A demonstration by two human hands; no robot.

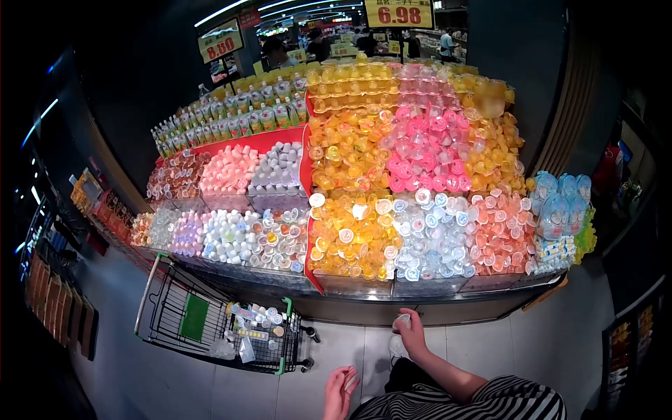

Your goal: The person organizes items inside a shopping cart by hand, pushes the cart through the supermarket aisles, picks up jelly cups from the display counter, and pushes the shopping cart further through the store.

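Observation:
My right hand (pixel 414 334) is out in front of the display's lower edge, its fingers closed around a small pale jelly cup (pixel 402 320). Below and to the left, my left hand (pixel 340 389) is low over the floor, fingers loosely curled and apart, with nothing visible in it. Closest to my right hand on the display are bins of white-and-blue lidded jelly cups (pixel 434 234), yellow jelly cups (pixel 353 238) and orange-pink jelly cups (pixel 500 231). A shopping cart (pixel 189 308) stands to my left, with several jelly cups (pixel 266 316) and packages inside.
Behind the front bins rise pink jellies (pixel 427 150), grey-lidded cups (pixel 278 168) and rows of drink pouches (pixel 238 112). Price signs (pixel 400 14) hang above. Blue packs (pixel 560 203) stand at the right end. Tiled floor (pixel 476 343) lies below; people appear far back.

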